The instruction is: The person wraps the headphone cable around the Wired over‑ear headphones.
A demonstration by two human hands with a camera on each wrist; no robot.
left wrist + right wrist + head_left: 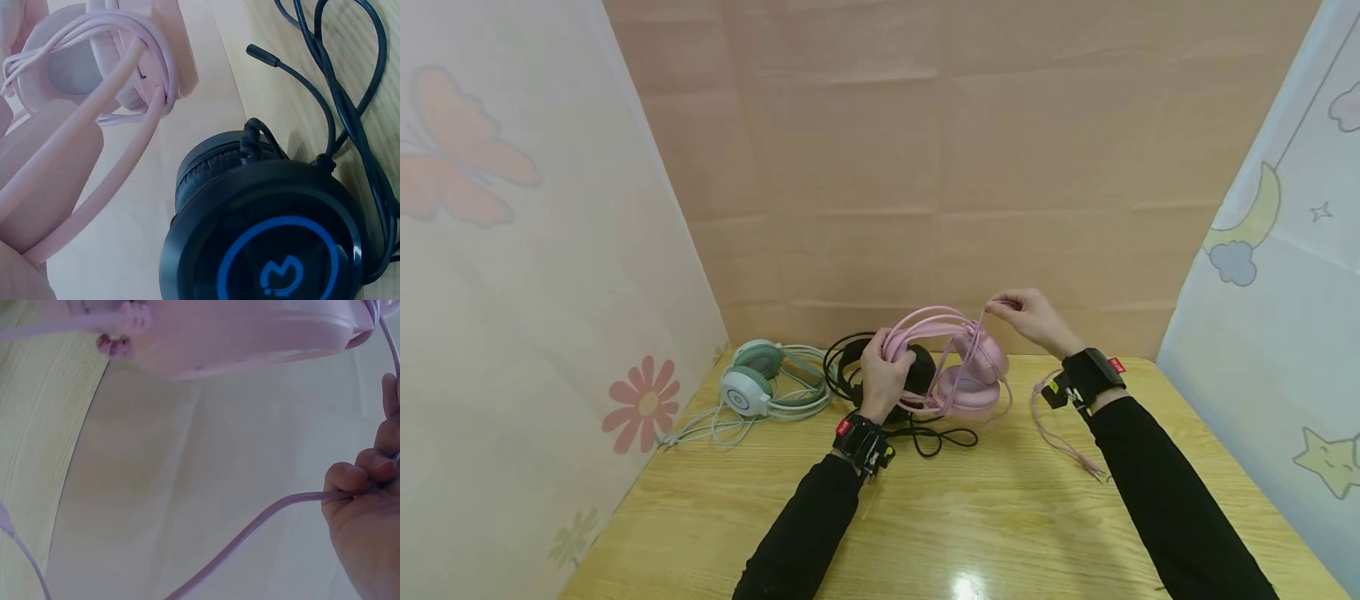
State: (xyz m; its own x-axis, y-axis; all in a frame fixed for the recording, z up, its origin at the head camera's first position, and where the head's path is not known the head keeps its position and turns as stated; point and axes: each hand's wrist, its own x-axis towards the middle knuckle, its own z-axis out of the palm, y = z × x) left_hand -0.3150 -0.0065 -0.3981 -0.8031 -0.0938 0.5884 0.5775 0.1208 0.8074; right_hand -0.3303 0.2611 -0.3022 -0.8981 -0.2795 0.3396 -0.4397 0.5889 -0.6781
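Observation:
My left hand (882, 382) grips the headband of pink headphones (972, 392), holding them up behind the black ones. Loops of pink cable wrap around their ear cups and band. At the right, my raised right hand (1033, 318) pinches the pink cable (250, 528) between curled fingers; it stretches from there to the headphones. The cable's far end, with its plugs (1097, 472), hangs below my right wrist. In the left wrist view, two thin headband bars (119, 187) pass through my left fingers. Black headphones (269, 237) lie close beside that hand, partly hidden by it in the head view.
White and green headphones (748, 392) lie at the table's back left, their pale cable trailing leftward. A black cable (928, 433) curls in front of the black headphones. Brown paper (850, 183) covers the back, with patterned sheets (550, 292) along both sides of the wooden table (925, 517).

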